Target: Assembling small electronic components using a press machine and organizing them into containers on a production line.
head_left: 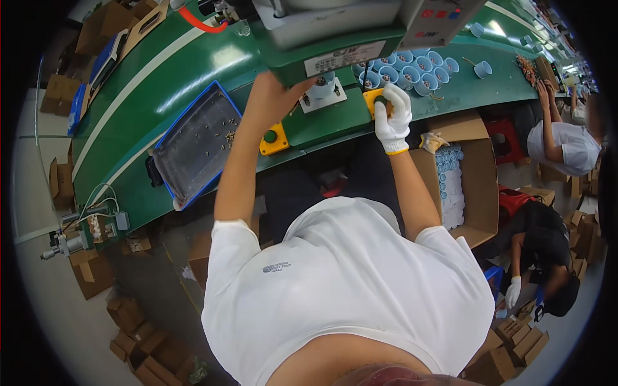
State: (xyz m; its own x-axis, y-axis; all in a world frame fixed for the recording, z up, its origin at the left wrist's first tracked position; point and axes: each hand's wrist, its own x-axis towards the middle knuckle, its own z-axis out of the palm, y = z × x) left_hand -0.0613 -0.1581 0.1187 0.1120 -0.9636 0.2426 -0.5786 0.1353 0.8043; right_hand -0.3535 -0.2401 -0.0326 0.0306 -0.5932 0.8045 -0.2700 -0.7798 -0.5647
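My bare left hand [273, 98] reaches under the green press head [328, 59], which hides part of the fingers. Its fingertips close on the left side of a light blue plastic cup [324, 89] with small metal parts in it. The cup sits on a pale metal fixture plate [331, 101]. My right hand [394, 119], in a white knit glove, is curled over a yellow push-button box [369, 96], its thumb and fingers around the dark green button [380, 101]. A second yellow button box [275, 139] stands by my left forearm, untouched.
A blue-rimmed tray [187, 154] with scattered small brass-coloured parts lies at left. Several filled blue cups [407, 76] crowd the bench at right. An open carton [475, 180] of cups stands beside my right forearm. Two other people [561, 143] are at far right.
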